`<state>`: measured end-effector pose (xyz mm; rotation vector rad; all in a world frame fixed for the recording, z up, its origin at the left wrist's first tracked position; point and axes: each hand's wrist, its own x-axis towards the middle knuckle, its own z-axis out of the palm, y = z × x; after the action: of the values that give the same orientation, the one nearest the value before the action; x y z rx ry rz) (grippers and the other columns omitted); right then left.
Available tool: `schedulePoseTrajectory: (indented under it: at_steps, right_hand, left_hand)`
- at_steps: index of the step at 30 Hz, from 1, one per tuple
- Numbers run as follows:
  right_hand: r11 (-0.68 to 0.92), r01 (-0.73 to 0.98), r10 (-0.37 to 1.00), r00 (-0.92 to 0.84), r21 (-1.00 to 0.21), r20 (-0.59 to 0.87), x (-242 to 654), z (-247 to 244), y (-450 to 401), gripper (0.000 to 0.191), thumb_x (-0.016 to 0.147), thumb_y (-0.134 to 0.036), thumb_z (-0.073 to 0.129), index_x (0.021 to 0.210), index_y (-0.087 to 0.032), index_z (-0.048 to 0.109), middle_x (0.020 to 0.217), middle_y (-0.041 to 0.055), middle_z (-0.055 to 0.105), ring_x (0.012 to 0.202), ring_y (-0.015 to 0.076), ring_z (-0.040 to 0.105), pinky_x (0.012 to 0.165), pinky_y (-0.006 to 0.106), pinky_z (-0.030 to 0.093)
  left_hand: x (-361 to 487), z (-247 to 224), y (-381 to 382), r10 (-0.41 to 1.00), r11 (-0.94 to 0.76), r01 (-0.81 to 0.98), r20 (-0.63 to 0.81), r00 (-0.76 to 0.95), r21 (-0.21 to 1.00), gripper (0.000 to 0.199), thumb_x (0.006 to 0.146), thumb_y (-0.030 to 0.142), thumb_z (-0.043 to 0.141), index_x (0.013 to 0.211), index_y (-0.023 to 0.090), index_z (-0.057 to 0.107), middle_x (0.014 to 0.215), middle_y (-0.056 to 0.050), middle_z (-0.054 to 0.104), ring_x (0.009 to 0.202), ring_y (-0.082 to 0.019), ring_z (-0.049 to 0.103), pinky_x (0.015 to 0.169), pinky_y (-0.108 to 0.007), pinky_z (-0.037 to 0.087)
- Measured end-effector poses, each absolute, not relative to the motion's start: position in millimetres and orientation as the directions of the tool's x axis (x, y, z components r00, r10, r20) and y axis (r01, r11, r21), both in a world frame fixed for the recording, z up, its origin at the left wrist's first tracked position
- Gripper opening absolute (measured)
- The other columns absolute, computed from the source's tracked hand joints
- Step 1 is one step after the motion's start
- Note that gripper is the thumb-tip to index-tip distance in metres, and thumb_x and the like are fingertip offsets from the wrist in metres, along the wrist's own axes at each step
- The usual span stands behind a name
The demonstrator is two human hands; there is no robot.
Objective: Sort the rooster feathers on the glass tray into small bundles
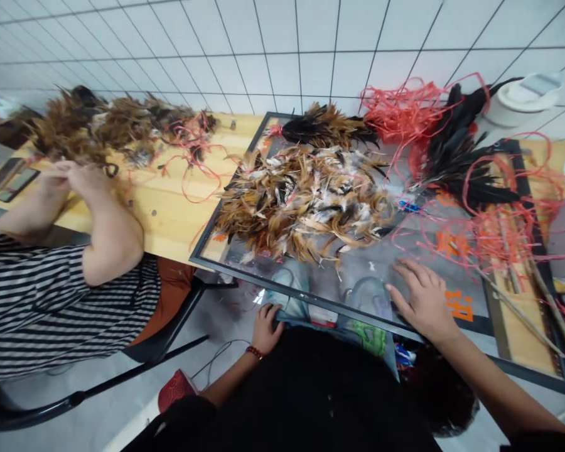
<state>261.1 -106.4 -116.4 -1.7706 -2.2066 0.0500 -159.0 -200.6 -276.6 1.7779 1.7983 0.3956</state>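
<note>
Feathers [306, 201] lie in a broad loose heap on the glass-panelled worktop [245, 277], filling much of its left half and reaching close to the left edge. Beyond the back right corner stands a white tub [522, 103] with a flat greyish piece on top; I cannot tell what it contains. The heap is tan and brown, mixed with white tufts and dark streaks, the quills pointing every way.

Both hands are apart and free of any load: the right hand [424, 301] rests spread near the front edge, right of the heap, and the left hand [266, 329] lies loosely below that edge, by the jeans.

Behind the heap, along the back edge, is a black-and-brown feather bundle [329, 125], then a tangle of red string [405, 110]. Black feathers [471, 163] fan out toward the right edge, a small blue item [409, 206] lying between them and the heap. More red strands [503, 232] sprawl across the right side, over some sticks [541, 295]. At the yellow worktop [169, 216] on the left, a co-worker's hands [78, 176] meet near brown feather bunches [127, 125].
</note>
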Motion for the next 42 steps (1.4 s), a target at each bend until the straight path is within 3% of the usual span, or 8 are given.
schedulePoseTrajectory:
  at_steps: [8,15,20,25,29,34,42]
  right_hand:
    - [0.177,0.944,0.946,-0.085,-0.278,0.312,266.5,-125.5,-105.2,0.047,0.095,-0.048,0.054,0.13,-0.018,0.057,0.143,0.0194,0.052,0.131,0.0365,0.05,0.104,0.054,0.044]
    - [0.204,0.947,0.936,-0.114,-0.249,0.333,271.1,-128.0,-104.2,0.047,0.094,-0.05,0.053,0.128,-0.018,0.058,0.137,0.0197,0.057,0.126,0.0364,0.054,0.102,0.055,0.046]
    - [0.205,0.945,0.935,-0.111,-0.256,0.337,273.6,-128.9,-103.8,0.05,0.094,-0.054,0.05,0.128,-0.018,0.058,0.136,0.0201,0.057,0.125,0.0363,0.053,0.106,0.054,0.045]
    - [0.233,0.942,0.915,-0.129,-0.24,0.383,274.7,-132.1,-102.7,0.053,0.093,-0.058,0.049,0.125,-0.016,0.059,0.134,0.0214,0.059,0.121,0.036,0.056,0.102,0.054,0.047]
    - [0.21,0.952,0.92,-0.115,-0.224,0.375,273.0,-134.1,-103.0,0.051,0.093,-0.057,0.051,0.125,-0.018,0.059,0.136,0.0187,0.058,0.121,0.0357,0.057,0.102,0.054,0.047]
    - [0.184,0.957,0.935,-0.101,-0.223,0.341,266.1,-129.1,-105.2,0.05,0.093,-0.051,0.053,0.13,-0.017,0.056,0.139,0.0193,0.056,0.126,0.0364,0.054,0.105,0.056,0.044]
    - [0.172,0.941,0.944,-0.072,-0.291,0.323,265.8,-124.5,-106.9,0.046,0.091,-0.046,0.059,0.127,-0.017,0.058,0.136,0.0197,0.058,0.127,0.0343,0.054,0.106,0.055,0.043]
  left_hand:
    - [-154.5,-271.5,-199.9,0.984,0.043,0.579,-0.135,0.117,0.814,0.054,0.084,0.041,0.064,0.132,0.017,0.056,0.13,-0.016,0.062,0.121,-0.026,0.06,0.106,-0.05,0.049]
    - [-151.3,-214.4,-189.2,0.979,-0.108,0.449,0.016,0.206,0.887,0.024,0.09,0.027,0.06,0.111,0.016,0.066,0.091,-0.007,0.071,0.082,-0.016,0.068,0.078,-0.033,0.058]
    - [-154.2,-134.4,-180.1,0.9,-0.357,0.338,0.225,0.372,0.871,0.027,0.087,0.012,0.061,0.113,0.019,0.067,0.088,-0.006,0.07,0.082,-0.014,0.067,0.076,-0.027,0.056]
    - [-163.9,-84.2,-168.9,0.803,-0.516,0.325,0.315,0.507,0.793,0.034,0.082,0.009,0.064,0.114,0.02,0.066,0.092,-0.008,0.072,0.083,-0.017,0.068,0.076,-0.03,0.057]
    - [-171.7,-73.6,-161.3,0.791,-0.524,0.347,0.293,0.537,0.778,0.039,0.082,0.008,0.063,0.118,0.023,0.064,0.094,-0.008,0.073,0.083,-0.018,0.069,0.074,-0.031,0.058]
    - [-161.1,-72.3,-144.3,0.828,-0.515,0.366,0.341,0.444,0.775,0.034,0.083,0.006,0.062,0.112,0.024,0.066,0.09,-0.006,0.073,0.081,-0.016,0.069,0.073,-0.028,0.058]
    - [-93.9,-65.0,-75.7,0.806,-0.564,0.264,0.453,0.38,0.782,0.028,0.087,0.008,0.06,0.112,0.018,0.067,0.091,-0.007,0.072,0.085,-0.014,0.068,0.078,-0.027,0.056]
